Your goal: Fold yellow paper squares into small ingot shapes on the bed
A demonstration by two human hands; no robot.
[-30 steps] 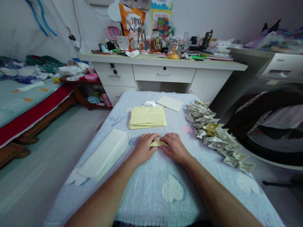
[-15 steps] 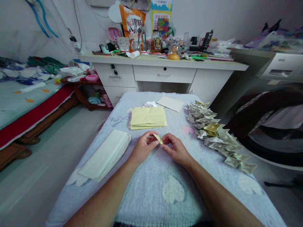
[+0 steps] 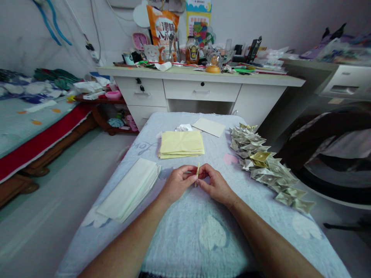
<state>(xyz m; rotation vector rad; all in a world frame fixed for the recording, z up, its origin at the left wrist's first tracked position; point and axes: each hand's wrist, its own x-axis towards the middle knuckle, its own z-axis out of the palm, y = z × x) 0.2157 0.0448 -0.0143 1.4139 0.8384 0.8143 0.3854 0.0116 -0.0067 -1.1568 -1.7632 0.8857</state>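
Note:
Between my two hands, above the cloth-covered table, a small folded piece of yellow paper (image 3: pixel 198 172) stands on edge, seen as a thin strip. My left hand (image 3: pixel 180 182) pinches it from the left with thumb and fingers. From the other side my right hand (image 3: pixel 213 181) grips it too, thumb and fingertips closed against it. Just beyond the hands lies a stack of yellow paper sheets (image 3: pixel 181 144). Rows of folded paper pieces (image 3: pixel 269 170), mostly silvery with a few gold, run along the table's right side.
To the left lies a stack of pale folded sheets (image 3: pixel 129 189). A cream card (image 3: pixel 209 126) and a crumpled white tissue (image 3: pixel 184 127) sit at the far end of the blue patterned cloth (image 3: pixel 179 239). Behind stands a cluttered white desk (image 3: pixel 199 90); a washing machine (image 3: pixel 342 85) is at the right.
The folded yellow paper has turned from a slanted position to upright, edge toward me. My hands have drawn slightly closer around it.

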